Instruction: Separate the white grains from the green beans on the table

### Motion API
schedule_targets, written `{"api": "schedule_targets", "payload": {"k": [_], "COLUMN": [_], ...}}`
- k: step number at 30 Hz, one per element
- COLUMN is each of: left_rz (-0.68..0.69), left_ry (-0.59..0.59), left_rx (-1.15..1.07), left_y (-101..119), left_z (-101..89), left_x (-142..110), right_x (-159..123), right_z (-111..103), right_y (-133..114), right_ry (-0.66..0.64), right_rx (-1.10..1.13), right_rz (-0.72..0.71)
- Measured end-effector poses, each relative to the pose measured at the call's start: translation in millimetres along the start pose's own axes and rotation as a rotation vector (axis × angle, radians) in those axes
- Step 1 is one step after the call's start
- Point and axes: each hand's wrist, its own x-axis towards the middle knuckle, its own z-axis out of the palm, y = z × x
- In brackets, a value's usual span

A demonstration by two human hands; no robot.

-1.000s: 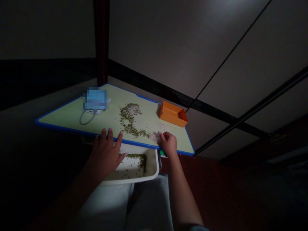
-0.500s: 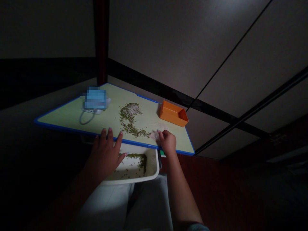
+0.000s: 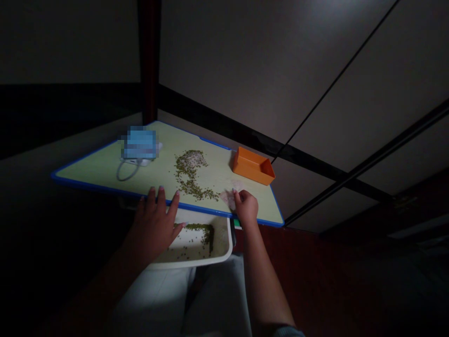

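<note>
My left hand [image 3: 154,224] lies spread, its fingertips on the blue front edge of a pale green tabletop [image 3: 91,173]. Past its thumb, a white tub [image 3: 221,255] below the edge holds small green beans [image 3: 198,228] gathered along its far and right sides. My right hand [image 3: 246,206] rests on the tabletop near the front edge, fingers curled in and thumb against them; whatever they hold is hidden. Beside its thumb lies a thin patch of pale grains [image 3: 228,199]. To the left, a mixed pile of green beans and whitish grains [image 3: 191,161] trails toward this hand.
An orange open box [image 3: 252,167] stands at the right rear of the tabletop. At the left rear sits a blurred-out blue device [image 3: 140,144] with a looped grey cable [image 3: 128,179]. Pale wall panels [image 3: 228,70] rise behind the table. My legs are under the tub.
My right hand shifts only slightly over the pale grains, its thumb moving a little left and then back right. My left hand stays put. The pile looks much the same.
</note>
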Motion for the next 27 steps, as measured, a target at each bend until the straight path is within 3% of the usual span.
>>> {"api": "schedule_targets", "payload": {"k": [16,27], "left_rz": [-0.003,-0.018], "left_ry": [0.016,0.007], "left_rx": [0.002,-0.048], "left_y": [-0.9,-1.6], "left_z": [1.8,0.6], "left_x": [-1.1,-1.2], "right_x": [5.8,45.2], "right_z": [-12.8,-4.9], "right_y": [-17.6,-14.5], "right_ry": [-0.127,-0.126], "right_rx": [-0.232,-0.345], "right_rz": [0.083,-0.048]}}
